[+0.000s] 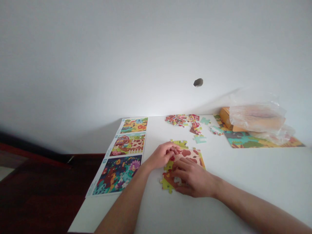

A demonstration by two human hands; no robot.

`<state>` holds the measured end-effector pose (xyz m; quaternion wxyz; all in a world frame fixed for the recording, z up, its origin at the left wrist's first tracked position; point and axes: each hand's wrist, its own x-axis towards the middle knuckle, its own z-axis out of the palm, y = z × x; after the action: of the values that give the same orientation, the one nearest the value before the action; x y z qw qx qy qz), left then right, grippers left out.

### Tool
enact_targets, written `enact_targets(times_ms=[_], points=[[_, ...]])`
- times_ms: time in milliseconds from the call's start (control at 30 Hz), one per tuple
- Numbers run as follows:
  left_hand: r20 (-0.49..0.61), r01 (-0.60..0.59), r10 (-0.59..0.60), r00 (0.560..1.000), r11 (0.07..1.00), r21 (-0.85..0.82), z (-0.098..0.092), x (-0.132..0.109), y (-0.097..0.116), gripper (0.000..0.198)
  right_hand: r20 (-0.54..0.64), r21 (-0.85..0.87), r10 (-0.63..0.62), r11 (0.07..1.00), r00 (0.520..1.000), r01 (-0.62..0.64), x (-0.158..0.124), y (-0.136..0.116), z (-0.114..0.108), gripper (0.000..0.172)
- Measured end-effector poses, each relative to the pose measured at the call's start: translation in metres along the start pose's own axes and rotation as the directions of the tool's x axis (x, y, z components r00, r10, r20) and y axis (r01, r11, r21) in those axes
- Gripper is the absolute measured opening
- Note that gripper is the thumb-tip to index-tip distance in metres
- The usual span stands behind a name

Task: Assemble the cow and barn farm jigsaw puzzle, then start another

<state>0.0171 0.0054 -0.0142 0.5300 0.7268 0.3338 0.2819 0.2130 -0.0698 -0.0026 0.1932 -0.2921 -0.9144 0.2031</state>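
Observation:
A partly joined jigsaw puzzle with a brown-spotted cow and green ground lies flat on the white table. My left hand is at its upper left edge, fingers curled together over the pieces there. What lies between those fingertips is hidden. Across the lower part of the puzzle rests my right hand, palm down, its fingers spread and touching the surface. A green and brown corner piece sticks out to the left of this hand. The right hand covers part of the picture.
Loose puzzle pieces are heaped near the wall, with a pale green piece closer in. At the left lies a sheet of printed pictures. On the right, a plastic bag covers an orange box above a colourful sheet.

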Motion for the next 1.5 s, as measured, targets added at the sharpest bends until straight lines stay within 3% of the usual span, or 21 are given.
enact_targets(times_ms=[200,333,567,700,800,900,1033,1167,1333,1500], points=[[-0.002,0.026,-0.026,1.0,0.998,-0.05,0.0,0.0,0.0,0.029,-0.083,-0.039,0.048,0.998,0.995,-0.052,0.003,0.009,0.0,0.01],[-0.06,0.019,-0.017,0.998,0.999,0.025,-0.001,0.0,0.003,0.025,-0.122,-0.043,0.139,0.988,0.983,-0.145,0.002,0.015,-0.004,0.012],[-0.209,-0.154,0.194,0.958,0.969,0.194,-0.006,-0.001,-0.002,0.02,-0.254,-0.088,0.233,0.961,0.939,-0.262,-0.002,0.042,-0.01,0.016],[-0.179,-0.174,0.271,0.946,0.888,0.426,-0.007,-0.001,-0.007,0.022,-0.402,-0.117,0.308,0.917,0.862,-0.382,-0.01,0.068,-0.022,0.011],[-0.087,-0.138,0.222,0.971,0.821,0.553,-0.005,-0.002,-0.011,0.037,-0.462,-0.118,0.416,0.847,0.783,-0.519,-0.016,0.087,-0.031,0.012],[-0.007,-0.112,0.147,0.989,0.782,0.613,-0.004,-0.003,-0.015,0.052,-0.459,-0.104,0.525,0.77,0.717,-0.63,-0.02,0.099,-0.034,0.014],[0.016,-0.118,0.136,0.991,0.784,0.61,-0.004,-0.004,-0.012,0.048,-0.472,-0.144,0.563,0.71,0.678,-0.689,-0.021,0.103,-0.033,0.017],[0.04,-0.11,0.108,0.993,0.781,0.615,-0.003,-0.005,-0.005,0.047,-0.466,-0.172,0.571,0.691,0.676,-0.702,-0.023,0.105,-0.032,0.019],[0.045,-0.095,0.086,0.995,0.785,0.612,-0.003,-0.005,-0.003,0.047,-0.447,-0.197,0.498,0.756,0.743,-0.625,-0.022,0.105,-0.029,0.019],[0.05,-0.103,0.092,0.994,0.775,0.623,-0.003,-0.005,-0.005,0.047,-0.444,-0.161,0.428,0.826,0.787,-0.54,-0.016,0.098,-0.024,0.031]])
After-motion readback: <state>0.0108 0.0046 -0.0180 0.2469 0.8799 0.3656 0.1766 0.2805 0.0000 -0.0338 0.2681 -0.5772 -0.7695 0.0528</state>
